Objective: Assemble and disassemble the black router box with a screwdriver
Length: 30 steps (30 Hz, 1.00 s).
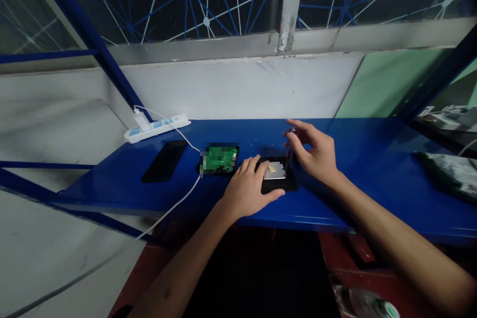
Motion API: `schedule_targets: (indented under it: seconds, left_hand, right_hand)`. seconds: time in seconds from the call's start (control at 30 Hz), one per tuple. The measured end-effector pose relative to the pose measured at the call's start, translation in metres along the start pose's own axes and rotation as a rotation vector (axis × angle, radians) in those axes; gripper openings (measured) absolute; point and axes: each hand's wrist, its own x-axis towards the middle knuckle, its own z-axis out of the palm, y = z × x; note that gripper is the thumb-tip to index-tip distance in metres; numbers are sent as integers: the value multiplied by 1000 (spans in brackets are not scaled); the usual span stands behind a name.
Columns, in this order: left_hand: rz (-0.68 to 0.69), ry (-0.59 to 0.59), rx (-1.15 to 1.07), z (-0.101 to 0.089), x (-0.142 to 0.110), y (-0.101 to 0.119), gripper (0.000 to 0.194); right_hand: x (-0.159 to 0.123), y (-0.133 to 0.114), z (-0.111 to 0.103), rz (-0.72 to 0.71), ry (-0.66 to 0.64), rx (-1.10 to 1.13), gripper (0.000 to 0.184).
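Hands (244, 194), two: left (246, 190) on one black case (290, 184), right (316, 153) pinching one tool (288, 151).

Hands (246, 187), probable screwdriver (288, 153), black case (289, 184)

On the counter (361, 159), the circuit board (218, 160) lay between the phone (164, 161) and the case (278, 185); far right lay, perhaps, a bag (452, 175).

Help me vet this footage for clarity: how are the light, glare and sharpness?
Head view: light is dim, darkest below the blue bench; a faint sheen marks its front edge; mosaic blocks hide the left part of the green circuit board; the slim thing in the right hand is too blurred to identify.
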Motion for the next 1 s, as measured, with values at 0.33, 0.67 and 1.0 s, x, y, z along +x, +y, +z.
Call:
schedule_targets:
  seconds: [0.33, 0.67, 1.0]
  left_hand:
    - [12, 15, 2, 1, 0, 0, 76]
    - [4, 13, -12, 1, -1, -1, 75]
    - [10, 11, -18, 1, 0, -1, 74]
  right_hand:
    - [3, 0, -5, -119, 7, -71, 20]
    - [0, 0, -4, 4, -40, 40, 33]
    - [5, 2, -7, -143, 23, -38, 21]
